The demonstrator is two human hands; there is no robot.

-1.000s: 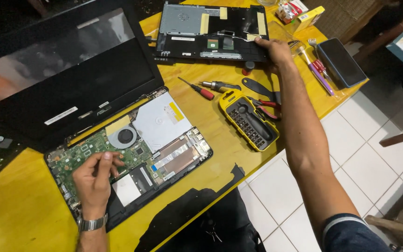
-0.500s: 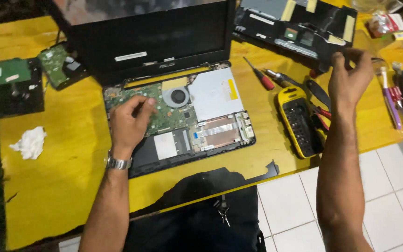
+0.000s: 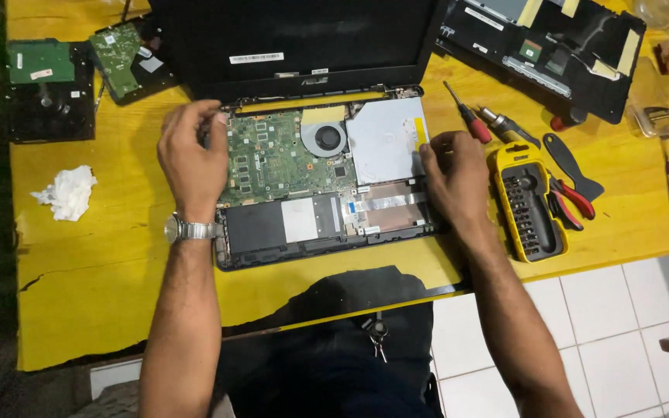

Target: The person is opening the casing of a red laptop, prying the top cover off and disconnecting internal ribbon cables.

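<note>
Surface: one yellow wooden tabletop (image 3: 79, 263), its near edge chipped and notched, set over a white tiled floor (image 3: 605, 325).

Principal item: one opened laptop (image 3: 323, 174), at the middle of the tabletop toward the far edge, dark screen raised at the back, base uncovered. Inside the base: one green circuit board (image 3: 272, 159), one round fan (image 3: 327, 141), one silver drive plate (image 3: 385, 139).

Left hand (image 3: 193, 159): fingers loosely curled, resting on the left rim of the laptop base; holds nothing that can be seen. One metal wristwatch (image 3: 187, 230) at the wrist.

Right hand (image 3: 454, 178): fingers bent, fingertips pressed on the right rim of the base beside the drive plate; whether it pinches anything cannot be told.

Right of the laptop: one yellow bit case (image 3: 528, 201), one red-handled screwdriver (image 3: 468, 114), one black driver handle (image 3: 509, 128), one black pry tool (image 3: 574, 166), one red-handled pliers (image 3: 571, 197).

Far right corner: one detached black laptop cover (image 3: 543, 54), inner side up, carrying tape strips.

Far left corner: two bare hard drives (image 3: 48, 89), green boards upward.

Left edge: one crumpled white tissue (image 3: 67, 192).
</note>
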